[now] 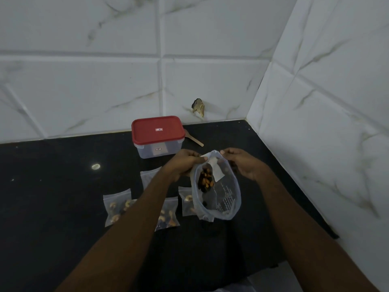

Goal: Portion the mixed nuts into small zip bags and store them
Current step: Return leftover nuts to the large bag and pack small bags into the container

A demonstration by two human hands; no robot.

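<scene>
Head view. We record one large zip bag (227,194) of mixed nuts (205,180) held up in front of the red-lidded container (157,137), between that container and the person. The left hand (185,163) pinches the bag's top edge between thumb and curled fingers, and the right hand (242,163) pinches the same edge a little further right. The two pinch points are close together, with a short span of rim between them. The bag hangs below both grips. Its nuts are gathered on the left side, directly beneath the left hand's fingertips, and a white label (217,170) sits just under the rim. We cannot tell whether the bag's bottom touches the black countertop (63,186).

Nearer the person than the container, four small bags lie flat on the countertop. The leftmost small zip bag (117,209) holds nuts and lies clear of both arms. The middle small zip bag (169,216) holds nuts and is partly covered by the left forearm. The right small zip bag (186,200) holds nuts and lies just beside the large bag, partly behind it. The fourth small zip bag (148,175) lies closest to the container and appears empty.

A wooden handle (195,141) projects from behind the container's right side. The container stands near the tiled wall (84,81).
</scene>
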